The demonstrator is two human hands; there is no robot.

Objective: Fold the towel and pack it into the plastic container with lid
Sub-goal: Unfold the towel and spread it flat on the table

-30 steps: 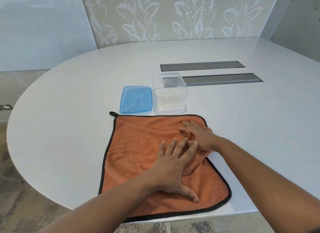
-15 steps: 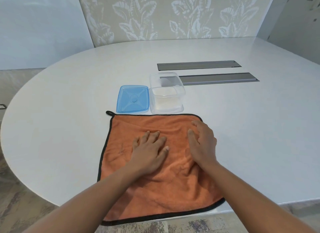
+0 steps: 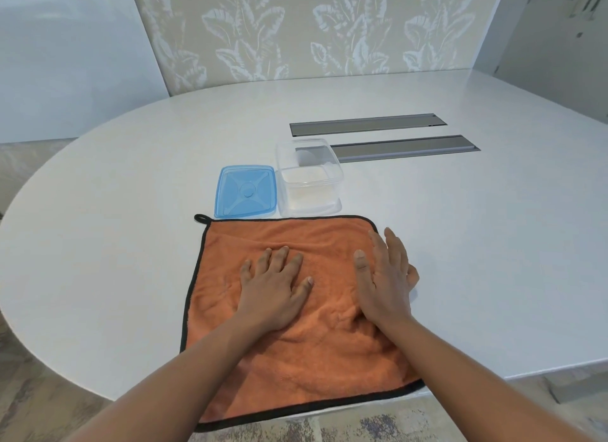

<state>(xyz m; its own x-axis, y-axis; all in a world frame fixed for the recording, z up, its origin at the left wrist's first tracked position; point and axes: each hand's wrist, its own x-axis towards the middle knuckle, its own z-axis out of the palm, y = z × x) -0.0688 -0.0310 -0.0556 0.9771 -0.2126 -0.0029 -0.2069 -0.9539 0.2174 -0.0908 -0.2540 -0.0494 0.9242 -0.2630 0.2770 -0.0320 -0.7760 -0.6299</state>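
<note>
In the head view, an orange towel (image 3: 296, 310) with black edging lies spread flat and unfolded on the white table (image 3: 115, 244), its near edge hanging slightly over the table's rim. A small black loop sits at its far left corner.

The left hand (image 3: 274, 290) lies palm down on the middle of the towel, fingers (image 3: 263, 260) spread apart and extended, pressed flat on the cloth and gripping nothing. The right hand (image 3: 386, 277) lies palm down near the towel's right edge, its fingers straight and held close together, the thumb apart to the left. Its outer side reaches past the black border, which is hidden beneath it. It also grasps nothing; the cloth bunches in soft wrinkles near its wrist.

Just beyond the towel's far edge stands the clear plastic container (image 3: 309, 178), open and empty. The blue lid (image 3: 245, 191) lies flat just beside it on its left. Two grey slots (image 3: 394, 135) are set into the table behind the container.
</note>
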